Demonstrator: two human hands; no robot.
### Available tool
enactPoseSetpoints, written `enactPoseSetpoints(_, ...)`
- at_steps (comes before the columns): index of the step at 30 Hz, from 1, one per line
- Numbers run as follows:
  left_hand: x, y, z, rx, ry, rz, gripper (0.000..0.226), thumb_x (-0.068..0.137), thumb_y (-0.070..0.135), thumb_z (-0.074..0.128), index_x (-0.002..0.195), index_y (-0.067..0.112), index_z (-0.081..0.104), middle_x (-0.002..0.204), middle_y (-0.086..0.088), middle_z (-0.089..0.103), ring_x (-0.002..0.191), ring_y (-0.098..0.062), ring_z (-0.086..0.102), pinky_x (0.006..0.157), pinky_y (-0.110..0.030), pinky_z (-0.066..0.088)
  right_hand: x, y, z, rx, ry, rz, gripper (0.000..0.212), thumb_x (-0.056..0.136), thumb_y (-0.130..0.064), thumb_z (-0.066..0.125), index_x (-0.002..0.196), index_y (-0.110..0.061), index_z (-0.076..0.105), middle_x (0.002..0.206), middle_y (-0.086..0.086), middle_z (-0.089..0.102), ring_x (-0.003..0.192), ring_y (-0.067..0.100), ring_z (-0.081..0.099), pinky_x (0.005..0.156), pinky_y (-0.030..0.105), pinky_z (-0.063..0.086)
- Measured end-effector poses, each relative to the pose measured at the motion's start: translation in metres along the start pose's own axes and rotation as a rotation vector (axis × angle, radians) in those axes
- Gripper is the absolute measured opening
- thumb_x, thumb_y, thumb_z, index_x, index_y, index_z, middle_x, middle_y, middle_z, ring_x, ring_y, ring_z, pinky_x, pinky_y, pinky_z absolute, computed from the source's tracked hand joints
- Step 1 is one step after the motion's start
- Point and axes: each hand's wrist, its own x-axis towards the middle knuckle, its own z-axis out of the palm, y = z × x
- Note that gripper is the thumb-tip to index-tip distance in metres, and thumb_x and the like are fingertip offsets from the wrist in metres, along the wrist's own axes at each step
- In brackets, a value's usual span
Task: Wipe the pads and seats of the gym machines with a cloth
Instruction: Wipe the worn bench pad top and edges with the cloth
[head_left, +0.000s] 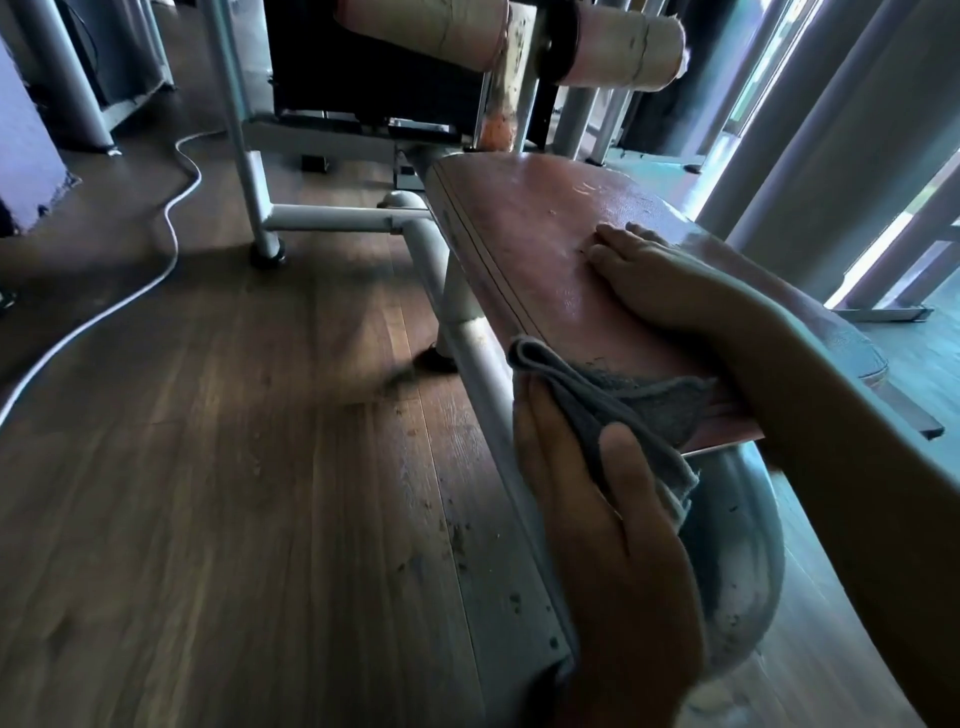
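Left hand (584, 509): back towards the camera, fingers extended upward, thumb clamped over a grey cloth (641, 410), which it grips. The cloth is folded and bunched, draped over the near left edge of the red seat pad (519, 234), partly lying on the top surface and partly hanging below it. Right hand (649, 275): released, palm down, fingers straight and together, resting flat on top of the seat pad beyond the cloth and not touching it. The pad's vinyl is worn, with pale scuff marks towards its far end. It is mounted on a grey tubular frame (478, 353). Two pale, cracked roller pads (623, 47) sit on a crossbar beyond the seat. A white cable (167, 215) snakes across the wooden floor (234, 467) to the left.
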Motion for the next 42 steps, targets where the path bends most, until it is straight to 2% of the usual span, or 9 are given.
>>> enactPoseSetpoints(5, 0.045, -0.002, -0.009, -0.12, 0.006, -0.089, 0.049, 0.105, 0.03, 0.036, 0.152, 0.019, 0.039, 0.151, 0.013, 0.046, 0.136, 0.007, 0.041, 0.114, -0.019, 0.033, -0.002, -0.005, 0.0, -0.003, -0.001, 0.008, 0.058, 0.103, -0.05, 0.024, 0.155, -0.027, 0.019, 0.165, 0.003, 0.012, 0.152, 0.025, 0.009, 0.122, 0.048, 0.009)
enactPoseSetpoints(12, -0.011, 0.016, -0.009, -0.076, -0.009, -0.108, 0.056, 0.097, 0.037, 0.037, 0.152, 0.034, 0.029, 0.154, 0.03, 0.031, 0.139, 0.017, 0.027, 0.111, -0.006, 0.025, -0.01, -0.011, -0.004, 0.009, -0.009, 0.018, 0.055, 0.105, -0.045, 0.025, 0.155, -0.024, 0.02, 0.165, 0.004, 0.01, 0.151, 0.026, 0.009, 0.122, 0.049, 0.008)
enactPoseSetpoints(16, 0.048, 0.001, -0.019, -0.091, -0.151, -0.174, 0.063, 0.095, 0.055, 0.035, 0.151, 0.027, 0.039, 0.148, 0.003, 0.051, 0.137, -0.01, 0.047, 0.117, -0.041, 0.036, -0.009, -0.011, -0.004, 0.017, -0.01, 0.036, 0.055, 0.104, -0.045, 0.025, 0.155, -0.026, 0.02, 0.165, 0.004, 0.011, 0.152, 0.024, 0.008, 0.122, 0.048, 0.008)
enactPoseSetpoints(18, 0.072, -0.002, -0.019, -0.104, -0.116, -0.246, 0.063, 0.093, 0.056, 0.035, 0.143, 0.021, 0.05, 0.135, 0.0, 0.062, 0.124, -0.013, 0.058, 0.11, -0.045, 0.043, -0.009, -0.012, -0.005, 0.014, -0.016, 0.038, 0.055, 0.104, -0.045, 0.024, 0.156, -0.026, 0.019, 0.165, 0.005, 0.011, 0.152, 0.024, 0.008, 0.122, 0.049, 0.008)
enactPoseSetpoints(25, 0.005, 0.017, -0.012, -0.127, -0.062, -0.2, 0.05, 0.108, 0.025, 0.035, 0.155, 0.035, 0.023, 0.158, 0.025, 0.028, 0.14, 0.013, 0.028, 0.121, -0.027, 0.025, -0.014, -0.017, -0.006, 0.017, -0.014, 0.054, 0.054, 0.104, -0.044, 0.026, 0.155, -0.026, 0.02, 0.165, 0.006, 0.01, 0.151, 0.026, 0.01, 0.122, 0.049, 0.009)
enactPoseSetpoints(33, 0.08, -0.009, -0.007, -0.238, -0.043, -0.241, 0.069, 0.091, 0.048, 0.039, 0.152, 0.017, 0.036, 0.155, -0.005, 0.042, 0.144, -0.019, 0.038, 0.121, -0.046, 0.027, -0.01, -0.013, -0.004, 0.02, -0.01, 0.051, 0.056, 0.104, -0.047, 0.025, 0.156, -0.026, 0.019, 0.165, 0.003, 0.01, 0.152, 0.023, 0.008, 0.122, 0.049, 0.007)
enactPoseSetpoints(37, 0.069, -0.001, -0.001, -0.269, -0.014, -0.261, 0.066, 0.091, 0.047, 0.04, 0.153, 0.027, 0.035, 0.156, 0.007, 0.041, 0.141, -0.008, 0.04, 0.12, -0.038, 0.03, -0.008, -0.012, -0.002, 0.025, -0.004, 0.043, 0.057, 0.104, -0.048, 0.025, 0.156, -0.026, 0.019, 0.165, 0.003, 0.011, 0.152, 0.023, 0.009, 0.122, 0.049, 0.008)
enactPoseSetpoints(40, 0.038, 0.006, 0.002, -0.321, -0.002, -0.253, 0.05, 0.106, 0.023, 0.038, 0.153, 0.035, 0.027, 0.147, 0.031, 0.035, 0.125, 0.021, 0.041, 0.105, -0.008, 0.037, -0.008, -0.013, -0.001, 0.032, 0.001, 0.049, 0.056, 0.104, -0.046, 0.025, 0.155, -0.026, 0.02, 0.165, 0.004, 0.011, 0.151, 0.024, 0.01, 0.122, 0.048, 0.009)
enactPoseSetpoints(42, 0.033, 0.008, 0.001, -0.35, -0.041, -0.31, 0.051, 0.107, 0.02, 0.036, 0.154, 0.035, 0.024, 0.151, 0.027, 0.034, 0.13, 0.016, 0.041, 0.111, -0.014, 0.036, -0.01, -0.013, -0.001, 0.028, 0.01, 0.052, 0.055, 0.104, -0.046, 0.025, 0.155, -0.027, 0.02, 0.165, 0.004, 0.011, 0.151, 0.024, 0.01, 0.122, 0.049, 0.009)
